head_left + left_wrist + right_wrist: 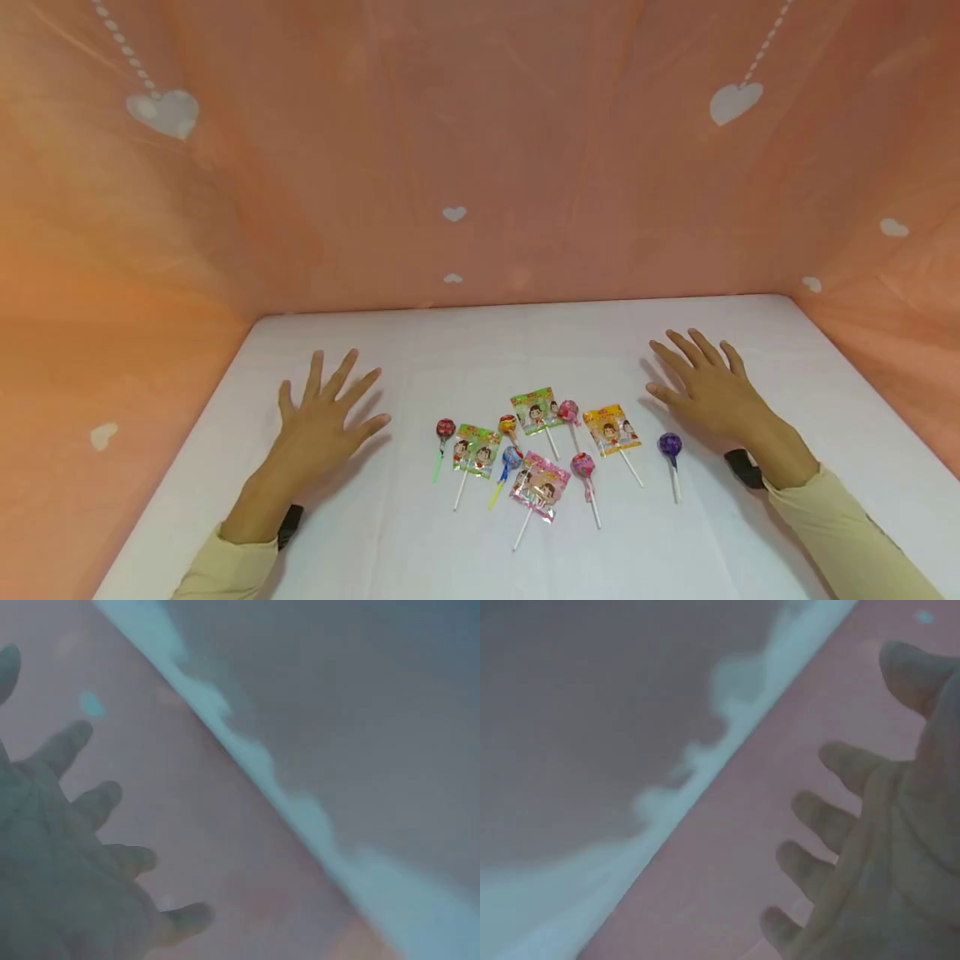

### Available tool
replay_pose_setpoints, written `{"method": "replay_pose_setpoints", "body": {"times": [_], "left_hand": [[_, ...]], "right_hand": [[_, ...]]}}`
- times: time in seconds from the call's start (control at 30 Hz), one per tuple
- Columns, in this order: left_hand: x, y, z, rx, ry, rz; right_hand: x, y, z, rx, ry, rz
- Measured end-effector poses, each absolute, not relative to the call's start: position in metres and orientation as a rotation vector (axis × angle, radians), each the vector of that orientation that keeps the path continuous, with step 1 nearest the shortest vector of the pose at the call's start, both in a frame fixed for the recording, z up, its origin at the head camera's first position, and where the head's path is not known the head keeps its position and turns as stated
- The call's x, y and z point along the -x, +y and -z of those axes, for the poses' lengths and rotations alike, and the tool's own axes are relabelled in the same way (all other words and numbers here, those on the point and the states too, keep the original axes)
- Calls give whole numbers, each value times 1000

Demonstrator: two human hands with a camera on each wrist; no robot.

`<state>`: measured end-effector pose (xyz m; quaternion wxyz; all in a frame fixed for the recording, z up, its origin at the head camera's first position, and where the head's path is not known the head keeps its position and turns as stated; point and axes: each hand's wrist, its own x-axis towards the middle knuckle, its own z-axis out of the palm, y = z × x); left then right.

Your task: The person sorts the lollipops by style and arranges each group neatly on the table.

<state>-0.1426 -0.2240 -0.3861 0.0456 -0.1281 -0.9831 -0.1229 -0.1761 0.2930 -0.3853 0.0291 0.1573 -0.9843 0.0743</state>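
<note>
Left hand [315, 437]: released, fingers straight and spread, holding nothing. Right hand [708, 392]: released, fingers likewise fanned, holding nothing. Both are palm-down over the smooth, matte white table [405, 542], each casting a shadow on it.

Ten lollipops [536, 479] lie on the table between the hands. Six have round heads in twisted wrap: red ball [446, 428], nearest the left hand; yellow ball [508, 423]; blue ball [512, 457]; upper pink ball [568, 411]; lower pink ball [582, 465]; purple ball [670, 444], nearest the right hand. Four have flat, glossy, roughly square film printed with cartoon figures: upper green packet [536, 412], lower green packet [476, 450], orange packet [612, 429], pink packet [546, 487]. The upper pink ball sits at the upper green packet's right edge. Sticks are thin and straight; the red ball's is green, the blue ball's yellow.

Surround: creased orange curtain [525, 150], printed with white hearts. Forearms: beige cloth, left sleeve [228, 571] and right sleeve [847, 533].
</note>
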Motion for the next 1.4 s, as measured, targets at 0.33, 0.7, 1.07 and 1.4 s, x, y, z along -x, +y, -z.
{"method": "replay_pose_setpoints", "body": {"times": [0.33, 0.7, 1.07, 1.4], "left_hand": [[131, -170, 384, 625, -3038, 902], [135, -137, 388, 749, -3112, 746], [133, -137, 391, 835, -3188, 813], [131, -135, 391, 876, -3179, 767]], "right_hand": [[153, 234, 363, -736, -2965, -491], [166, 172, 370, -993, -3001, -643], [172, 152, 386, -1049, -3132, -568], [176, 154, 386, -1040, -3136, -562]]}}
